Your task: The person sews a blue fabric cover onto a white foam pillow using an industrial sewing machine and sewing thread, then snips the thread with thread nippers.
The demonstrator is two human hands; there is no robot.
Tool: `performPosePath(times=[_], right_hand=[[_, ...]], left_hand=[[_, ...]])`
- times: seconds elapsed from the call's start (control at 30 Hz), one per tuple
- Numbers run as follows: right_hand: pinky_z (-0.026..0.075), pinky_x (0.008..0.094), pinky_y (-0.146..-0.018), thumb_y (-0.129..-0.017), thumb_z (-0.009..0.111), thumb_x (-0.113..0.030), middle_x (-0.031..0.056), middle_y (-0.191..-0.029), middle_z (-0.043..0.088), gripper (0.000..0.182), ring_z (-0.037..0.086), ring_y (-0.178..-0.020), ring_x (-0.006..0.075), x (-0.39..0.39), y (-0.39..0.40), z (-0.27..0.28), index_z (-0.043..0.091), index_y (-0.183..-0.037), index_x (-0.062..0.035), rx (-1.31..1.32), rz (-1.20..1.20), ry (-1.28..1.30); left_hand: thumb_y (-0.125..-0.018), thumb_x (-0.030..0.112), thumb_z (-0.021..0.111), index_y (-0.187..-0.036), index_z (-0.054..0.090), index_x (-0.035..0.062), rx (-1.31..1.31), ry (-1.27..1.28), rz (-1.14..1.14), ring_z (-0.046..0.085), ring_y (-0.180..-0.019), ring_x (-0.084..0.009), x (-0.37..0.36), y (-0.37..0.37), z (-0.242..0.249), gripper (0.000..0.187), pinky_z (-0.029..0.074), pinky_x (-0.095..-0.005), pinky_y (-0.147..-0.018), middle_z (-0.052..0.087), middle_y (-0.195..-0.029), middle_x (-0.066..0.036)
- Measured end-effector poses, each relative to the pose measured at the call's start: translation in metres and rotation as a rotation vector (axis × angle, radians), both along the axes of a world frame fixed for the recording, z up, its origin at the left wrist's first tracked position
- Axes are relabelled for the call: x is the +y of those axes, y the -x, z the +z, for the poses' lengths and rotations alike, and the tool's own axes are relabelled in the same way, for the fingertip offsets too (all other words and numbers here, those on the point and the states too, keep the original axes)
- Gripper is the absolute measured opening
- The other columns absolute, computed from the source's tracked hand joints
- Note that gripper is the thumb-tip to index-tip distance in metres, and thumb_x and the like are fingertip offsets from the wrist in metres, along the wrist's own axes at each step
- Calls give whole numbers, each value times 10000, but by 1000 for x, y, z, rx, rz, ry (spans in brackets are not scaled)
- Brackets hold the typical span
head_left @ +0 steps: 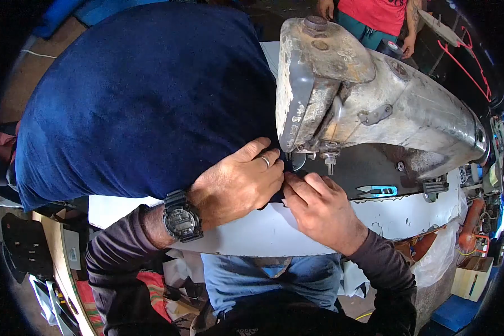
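A large stuffed dark blue cushion lies to the left of the sewing machine, its right end reaching the needle area. My left hand, with a ring and a wrist watch, has its curled fingers on the cushion's edge. Close beside it, my right hand is closed, thumb and fingers pinched at the same edge below the presser foot. The fingertips of both hands nearly meet, and they partly hide the fabric there. Blue thread snips lie on the machine bed to the right of my right hand.
The white table has a worn, rough edge. Behind the machine stands another person in a red shirt, arms hanging down. A red hanger is at the upper right. Boxes, plastic sheeting and a dark case crowd the floor.
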State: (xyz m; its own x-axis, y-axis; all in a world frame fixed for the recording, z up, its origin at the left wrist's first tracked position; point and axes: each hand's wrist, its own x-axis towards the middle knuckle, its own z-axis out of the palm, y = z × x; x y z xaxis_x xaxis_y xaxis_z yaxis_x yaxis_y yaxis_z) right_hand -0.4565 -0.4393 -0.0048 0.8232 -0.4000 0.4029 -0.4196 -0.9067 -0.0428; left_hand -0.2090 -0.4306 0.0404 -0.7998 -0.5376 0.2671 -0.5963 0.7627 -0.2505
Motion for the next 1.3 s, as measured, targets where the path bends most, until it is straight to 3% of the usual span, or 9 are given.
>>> performPosePath(times=[0.63, 0.73, 0.83, 0.93, 1.13, 1.23, 1.3], right_hand=[[595, 418, -937, -929, 721, -178, 164, -1352, 683, 339, 570, -1203, 278, 6, -8, 0, 757, -1181, 47, 65, -82, 7], [605, 408, -867, -891, 733, -120, 155, -1328, 719, 257, 611, -1092, 260, 7, -13, 1, 777, -1101, 20, 17, -100, 27], [600, 407, -874, -908, 723, -120, 168, -1332, 717, 256, 606, -1108, 266, 8, -15, 2, 772, -1111, 28, 56, -108, 26], [598, 411, -892, -920, 714, -119, 182, -1351, 710, 265, 601, -1125, 270, 8, -17, 1, 764, -1127, 37, 56, -114, 16], [593, 427, -926, -929, 702, -113, 182, -1360, 700, 277, 593, -1156, 285, 12, -23, -3, 760, -1151, 43, 98, -162, 45], [574, 425, -986, -942, 726, -145, 155, -1286, 704, 307, 589, -1196, 279, 19, -15, 9, 780, -1181, 40, 55, -108, 48], [577, 428, -951, -923, 753, -146, 129, -1236, 721, 261, 625, -1143, 274, 29, 10, 31, 782, -1137, 1, -68, -43, -27]], left_hand=[[-900, 129, 693, -974, 825, 57, -23, 22, 8, 724, -1194, -258, -9, -2, -2, 167, 459, -456, -1235, 768, -1044, -76], [-900, 121, 691, -960, 822, 53, -18, 6, 20, 728, -1171, -258, -11, -1, -1, 159, 465, -453, -1230, 763, -1021, -72], [-897, 107, 692, -949, 821, 53, -22, 6, 25, 731, -1153, -251, -13, -1, 0, 150, 473, -447, -1224, 756, -994, -66], [-911, 131, 723, -1092, 814, 77, -84, -44, 68, 746, -1128, -163, -16, -1, 5, 209, 475, -451, -1224, 786, -1133, -24], [-885, 112, 716, -1017, 758, 64, -90, 39, 79, 748, -1017, -183, -21, 1, 6, 147, 512, -426, -1185, 714, -938, -18], [-878, 97, 712, -978, 728, 61, -111, 61, 83, 743, -996, -196, -25, 2, 9, 107, 523, -422, -1180, 679, -875, -29], [-874, 89, 709, -970, 729, 61, -105, 71, 94, 746, -1012, -189, -27, 3, 9, 103, 518, -422, -1194, 697, -885, -26]])
